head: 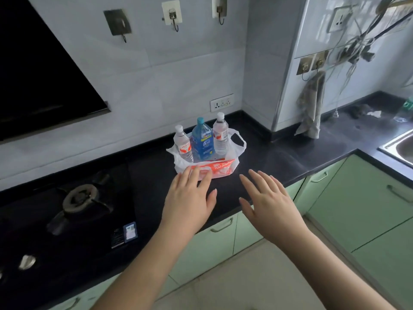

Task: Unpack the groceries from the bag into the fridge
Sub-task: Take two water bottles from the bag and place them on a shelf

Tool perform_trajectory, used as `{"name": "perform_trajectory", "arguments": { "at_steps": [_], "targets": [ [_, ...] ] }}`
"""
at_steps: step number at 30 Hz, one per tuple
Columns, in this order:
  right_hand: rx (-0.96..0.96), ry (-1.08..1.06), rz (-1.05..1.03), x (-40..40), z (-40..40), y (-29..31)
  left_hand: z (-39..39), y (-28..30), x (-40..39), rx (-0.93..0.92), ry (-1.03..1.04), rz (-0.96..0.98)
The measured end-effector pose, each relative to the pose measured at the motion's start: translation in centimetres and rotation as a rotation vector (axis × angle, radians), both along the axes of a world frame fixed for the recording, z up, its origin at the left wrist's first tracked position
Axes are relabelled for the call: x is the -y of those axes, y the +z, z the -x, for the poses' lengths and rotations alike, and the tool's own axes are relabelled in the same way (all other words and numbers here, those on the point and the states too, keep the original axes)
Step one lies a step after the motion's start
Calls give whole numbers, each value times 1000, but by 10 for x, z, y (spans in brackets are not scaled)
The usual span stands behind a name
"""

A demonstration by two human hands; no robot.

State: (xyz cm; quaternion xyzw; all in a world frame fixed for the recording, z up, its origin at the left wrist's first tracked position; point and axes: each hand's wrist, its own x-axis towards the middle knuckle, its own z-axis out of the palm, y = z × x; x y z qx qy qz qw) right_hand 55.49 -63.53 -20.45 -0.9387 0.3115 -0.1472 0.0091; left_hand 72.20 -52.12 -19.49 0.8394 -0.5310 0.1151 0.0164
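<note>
Both hands, left (pixel 190 198) and right (pixel 270 202), reach flat-fingered and empty toward the bag (pixel 207 168), mid-tabletop by the front edge. Tugging its slack plastic could topple the three upright bottles (pixel 201 142).

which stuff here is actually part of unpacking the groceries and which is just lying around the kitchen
Part of the job:
plastic bag on the counter
blue bottle standing in it
left clear bottle
right clear bottle
left hand and right hand, both open, reaching toward the bag

Just lying about:
gas burner
hanging cloth
sink
wall socket
</note>
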Motion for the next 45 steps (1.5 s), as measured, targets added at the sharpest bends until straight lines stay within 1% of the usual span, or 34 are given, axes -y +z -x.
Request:
{"name": "perform_trajectory", "arguments": {
  "at_steps": [3, 5, 11, 15, 23, 28, 32, 37, 41, 45],
  "targets": [
    [9, 61, -2, 29, -10, -4, -7, -11, 24, -14, 95, -39],
    [-15, 97, -4, 46, -18, -9, -11, -17, 34, -5, 122, -40],
    [-58, 152, -46, 76, -45, -27, -16, -29, 61, -22, 73, 11],
    [-67, 172, -70, 92, -68, -38, -33, -39, 72, -56, 83, 2],
    [-127, 185, -122, 118, -128, -65, -89, -66, 91, -76, 137, 12],
    [-190, 185, -111, 136, -165, -75, -130, -92, 105, -176, 154, -42],
    [-210, 151, -90, 148, -190, -80, -158, -109, 112, -226, 129, -94],
    [-222, 118, -130, 155, -214, -91, -178, -119, 121, -258, 29, -79],
    [-266, 146, -194, 160, -232, -100, -190, -128, 128, -266, -62, -97],
    [-302, 206, -207, 175, -243, -107, -193, -137, 140, -274, -54, -119]
  ]
}}
